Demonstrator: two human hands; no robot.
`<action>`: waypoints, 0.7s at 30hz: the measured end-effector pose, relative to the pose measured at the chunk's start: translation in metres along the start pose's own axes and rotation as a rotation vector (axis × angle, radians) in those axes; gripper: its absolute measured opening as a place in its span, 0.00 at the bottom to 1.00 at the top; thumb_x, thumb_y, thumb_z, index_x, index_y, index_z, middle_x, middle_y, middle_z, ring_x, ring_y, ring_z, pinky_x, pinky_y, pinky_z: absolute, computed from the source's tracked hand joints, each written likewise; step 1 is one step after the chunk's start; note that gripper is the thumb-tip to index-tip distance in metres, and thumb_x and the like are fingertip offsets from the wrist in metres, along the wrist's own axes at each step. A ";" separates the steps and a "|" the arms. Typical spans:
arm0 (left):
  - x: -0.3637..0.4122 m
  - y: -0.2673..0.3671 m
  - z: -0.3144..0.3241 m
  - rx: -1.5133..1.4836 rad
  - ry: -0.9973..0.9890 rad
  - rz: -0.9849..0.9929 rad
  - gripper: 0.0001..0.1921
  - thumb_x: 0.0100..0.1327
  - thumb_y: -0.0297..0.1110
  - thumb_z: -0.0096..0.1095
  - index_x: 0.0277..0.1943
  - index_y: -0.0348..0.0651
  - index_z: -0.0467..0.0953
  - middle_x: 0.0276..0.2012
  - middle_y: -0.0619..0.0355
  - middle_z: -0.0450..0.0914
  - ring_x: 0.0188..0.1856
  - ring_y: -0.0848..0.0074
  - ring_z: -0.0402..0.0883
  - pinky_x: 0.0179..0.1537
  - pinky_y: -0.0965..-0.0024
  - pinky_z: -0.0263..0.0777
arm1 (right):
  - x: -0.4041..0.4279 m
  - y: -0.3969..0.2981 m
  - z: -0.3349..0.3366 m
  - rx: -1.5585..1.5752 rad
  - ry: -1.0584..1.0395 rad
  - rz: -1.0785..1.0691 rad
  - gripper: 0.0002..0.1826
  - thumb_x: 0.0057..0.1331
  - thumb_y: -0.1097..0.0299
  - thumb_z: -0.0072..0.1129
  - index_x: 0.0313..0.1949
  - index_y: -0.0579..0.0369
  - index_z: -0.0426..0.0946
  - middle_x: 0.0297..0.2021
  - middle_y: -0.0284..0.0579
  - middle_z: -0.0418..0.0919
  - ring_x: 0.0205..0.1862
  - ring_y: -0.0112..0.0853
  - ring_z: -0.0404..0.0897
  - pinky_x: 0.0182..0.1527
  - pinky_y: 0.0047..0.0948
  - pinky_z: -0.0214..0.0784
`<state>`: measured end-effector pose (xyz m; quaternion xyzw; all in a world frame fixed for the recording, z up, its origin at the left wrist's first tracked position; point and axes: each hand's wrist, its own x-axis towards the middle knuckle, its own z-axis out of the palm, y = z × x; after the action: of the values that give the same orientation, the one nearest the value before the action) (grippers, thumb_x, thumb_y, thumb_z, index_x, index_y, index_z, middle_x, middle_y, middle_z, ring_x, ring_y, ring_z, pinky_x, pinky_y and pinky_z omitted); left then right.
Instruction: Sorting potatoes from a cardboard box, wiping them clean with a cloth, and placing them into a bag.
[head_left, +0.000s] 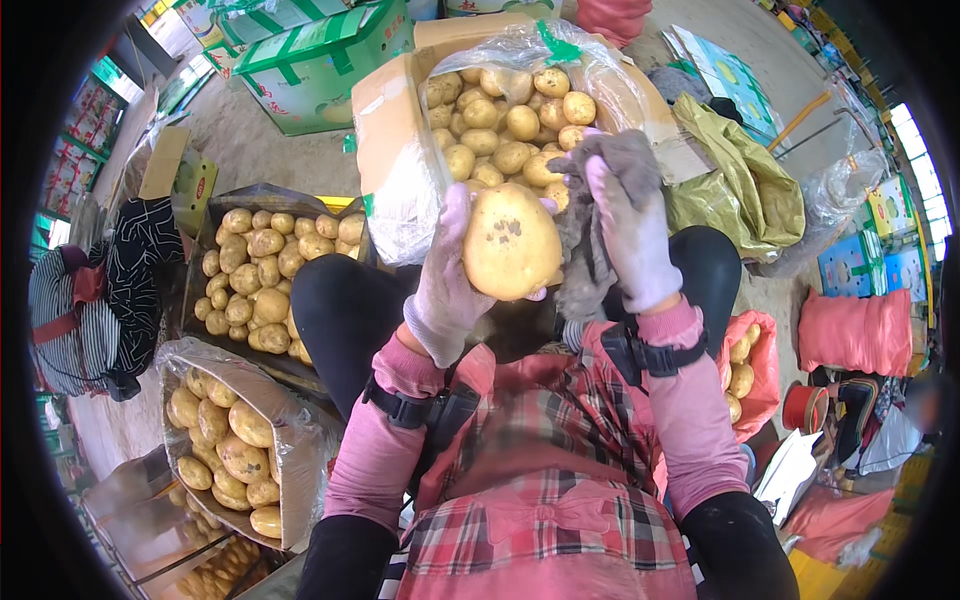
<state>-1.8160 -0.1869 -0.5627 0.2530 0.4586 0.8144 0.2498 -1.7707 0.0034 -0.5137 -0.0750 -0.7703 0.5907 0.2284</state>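
A large potato (513, 241) with dark specks on its skin is gripped in my left hand (450, 277), which wears a pale glove. Close to its right, my right hand (634, 232), gloved too, holds a grey cloth (585, 262) that hangs down beside the potato. Beyond both hands stands a cardboard box (386, 112) lined with clear plastic and full of potatoes (510, 157). Both hands are raised in front of its near edge, over my lap.
At the left are a crate of potatoes (255, 277) and a plastic-lined carton (289, 465) of larger potatoes. A red bag (761, 390) of potatoes lies at the right, with an olive woven sack (739, 180) farther up. Green cartons (322, 75) stand at the back left.
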 end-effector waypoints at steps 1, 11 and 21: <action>0.002 -0.005 -0.003 0.060 -0.010 0.004 0.27 0.75 0.52 0.42 0.64 0.39 0.60 0.56 0.47 0.73 0.52 0.67 0.81 0.44 0.65 0.82 | -0.008 -0.006 0.000 -0.010 0.027 -0.114 0.15 0.70 0.65 0.56 0.52 0.59 0.77 0.49 0.49 0.79 0.48 0.34 0.79 0.49 0.33 0.71; -0.013 -0.027 -0.022 0.649 0.011 -0.092 0.38 0.60 0.39 0.71 0.69 0.33 0.59 0.59 0.44 0.72 0.63 0.59 0.71 0.62 0.59 0.66 | 0.012 -0.003 0.016 -0.014 -0.422 0.232 0.20 0.67 0.54 0.56 0.46 0.58 0.78 0.36 0.52 0.81 0.39 0.48 0.81 0.43 0.41 0.72; -0.004 -0.005 0.001 0.554 -0.025 0.090 0.21 0.77 0.39 0.37 0.61 0.32 0.67 0.55 0.46 0.75 0.57 0.62 0.75 0.60 0.61 0.67 | -0.034 -0.014 0.016 -0.274 -0.168 -0.442 0.14 0.72 0.70 0.48 0.53 0.61 0.74 0.51 0.50 0.75 0.53 0.42 0.75 0.59 0.37 0.66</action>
<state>-1.8111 -0.1866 -0.5675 0.3415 0.6489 0.6653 0.1404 -1.7454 -0.0276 -0.5121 0.1139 -0.8569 0.4211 0.2746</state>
